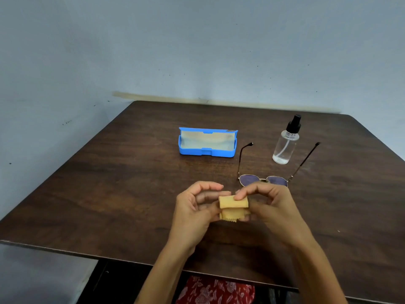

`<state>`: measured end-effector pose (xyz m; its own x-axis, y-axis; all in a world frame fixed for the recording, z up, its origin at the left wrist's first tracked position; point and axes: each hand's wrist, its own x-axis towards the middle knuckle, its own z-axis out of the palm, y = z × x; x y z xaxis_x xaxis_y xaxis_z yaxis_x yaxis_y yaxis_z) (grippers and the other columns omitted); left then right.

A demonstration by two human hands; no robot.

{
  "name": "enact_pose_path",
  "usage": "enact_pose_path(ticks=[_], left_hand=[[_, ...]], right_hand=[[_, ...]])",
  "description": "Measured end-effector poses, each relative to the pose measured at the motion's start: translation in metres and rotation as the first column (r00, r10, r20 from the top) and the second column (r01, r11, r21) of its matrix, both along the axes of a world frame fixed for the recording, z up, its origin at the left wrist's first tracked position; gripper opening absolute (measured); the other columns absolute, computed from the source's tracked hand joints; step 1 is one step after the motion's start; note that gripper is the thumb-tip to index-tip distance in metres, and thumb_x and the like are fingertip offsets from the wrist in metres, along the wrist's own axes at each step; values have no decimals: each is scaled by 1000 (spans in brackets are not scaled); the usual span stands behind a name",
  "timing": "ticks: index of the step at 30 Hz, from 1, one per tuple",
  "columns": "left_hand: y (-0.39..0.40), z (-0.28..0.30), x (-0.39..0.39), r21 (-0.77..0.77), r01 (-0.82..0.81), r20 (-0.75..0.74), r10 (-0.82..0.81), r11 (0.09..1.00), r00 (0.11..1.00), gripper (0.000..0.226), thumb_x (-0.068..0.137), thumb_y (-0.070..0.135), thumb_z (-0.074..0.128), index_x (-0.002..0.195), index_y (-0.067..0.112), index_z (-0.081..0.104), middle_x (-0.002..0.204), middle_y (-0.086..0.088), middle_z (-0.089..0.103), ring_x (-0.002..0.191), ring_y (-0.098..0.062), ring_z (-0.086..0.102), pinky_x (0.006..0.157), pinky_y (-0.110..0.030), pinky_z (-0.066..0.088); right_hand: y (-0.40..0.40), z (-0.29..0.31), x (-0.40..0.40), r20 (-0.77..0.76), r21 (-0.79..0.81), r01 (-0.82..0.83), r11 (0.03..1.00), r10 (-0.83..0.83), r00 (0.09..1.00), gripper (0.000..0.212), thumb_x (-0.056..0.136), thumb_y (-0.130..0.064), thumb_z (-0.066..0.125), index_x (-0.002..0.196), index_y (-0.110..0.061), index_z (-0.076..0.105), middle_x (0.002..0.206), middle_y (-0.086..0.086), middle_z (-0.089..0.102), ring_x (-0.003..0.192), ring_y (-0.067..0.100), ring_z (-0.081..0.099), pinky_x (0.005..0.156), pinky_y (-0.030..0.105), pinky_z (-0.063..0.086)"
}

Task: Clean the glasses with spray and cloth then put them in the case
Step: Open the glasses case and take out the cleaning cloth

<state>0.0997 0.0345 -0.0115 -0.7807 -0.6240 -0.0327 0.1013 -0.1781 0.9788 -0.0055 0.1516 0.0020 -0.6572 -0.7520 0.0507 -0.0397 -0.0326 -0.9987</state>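
Head view: a small folded yellow cloth [233, 207] is held above the counter [109, 194] between both hands. Left hand [194, 207] fingers are curled round the cloth's left end; right hand [266, 201] fingers are curled over it, thumb pressed on the top fold. Cloth appears folded in layers, zigzag edge hanging at the bottom. Whether it is being unfolded or refolded cannot be told.

Glasses [264, 180] lie on the counter just beyond the right-hand fingers, lenses toward the person, both temples open and pointing away. Frame's long axis runs left-right, roughly parallel to the cloth. Near lens rim is partly hidden behind the right knuckles. Right hand is clearly the nearer one to the frame.

Spray bottle [285, 143] stands upright further beyond the right-hand fingers, between the two temple tips, well apart from the hands. Blue case [207, 142] sits open, beyond and slightly left of the left-hand fingers, lid up, nothing visible inside.

Judgement: glasses are not yet in the case. Any reach for frame or bottle would likely be best made with the right hand, cloth kept in the left. Risk: temples flank the bottle, so a careless lift could knock it.
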Motion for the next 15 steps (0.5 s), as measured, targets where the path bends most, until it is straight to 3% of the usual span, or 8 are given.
enact_pose_path(ticks=[4, 7, 9, 11, 13, 15], left_hand=[[0, 1, -1, 68, 21, -23, -20, 997, 1000, 15, 80, -9, 61, 86, 2, 68, 87, -12, 74, 82, -19, 72, 62, -25, 58], [0, 0, -4, 148, 37, -4, -36, 988, 999, 22, 88, -9, 51, 83, 3, 69, 90, -15, 74, 86, -22, 72, 68, -29, 59], [-2, -1, -6, 202, 20, 16, -24, 979, 1000, 31, 93, -4, 45, 79, 6, 71, 91, -14, 74, 86, -23, 72, 70, -32, 60], [-2, -2, -8, 237, 4, 25, -11, 972, 1000, 27, 92, 5, 50, 78, 8, 73, 91, -14, 74, 87, -24, 71, 70, -32, 59], [-2, -4, -8, 232, -7, 28, 1, 973, 1000, 10, 82, 11, 64, 82, 7, 73, 92, -12, 74, 89, -22, 71, 71, -30, 59], [-1, -8, -9, 203, -25, 42, 16, 979, 999, 10, 75, 6, 70, 85, 6, 73, 94, -12, 74, 92, -22, 71, 72, -30, 59]], right_hand=[[-1, -2, -1, -118, 6, 15, 1000, -14, 993, 42, 82, 19, 54, 68, -16, 73, 80, 4, 74, 76, 19, 71, 60, 20, 55], [-1, -3, -2, -200, 46, 55, 997, -45, 979, 44, 81, 17, 55, 67, -21, 73, 82, -6, 74, 78, 11, 70, 66, 17, 54], [-1, -3, -3, -250, 82, 81, 993, -58, 967, 49, 82, 14, 55, 65, -28, 73, 83, -9, 73, 79, 11, 69, 71, 22, 55], [-2, -6, -3, -256, 112, 103, 988, -71, 964, 47, 84, 10, 52, 67, -29, 74, 84, -8, 73, 80, 19, 68, 75, 31, 54], [-3, -7, -3, -221, 122, 130, 984, -101, 970, 45, 88, 4, 48, 68, -26, 74, 84, -6, 72, 82, 23, 66, 76, 33, 53], [-5, -8, -3, -147, 117, 148, 982, -131, 980, 37, 90, -2, 48, 73, -24, 74, 83, -3, 72, 82, 22, 67, 76, 33, 54]])
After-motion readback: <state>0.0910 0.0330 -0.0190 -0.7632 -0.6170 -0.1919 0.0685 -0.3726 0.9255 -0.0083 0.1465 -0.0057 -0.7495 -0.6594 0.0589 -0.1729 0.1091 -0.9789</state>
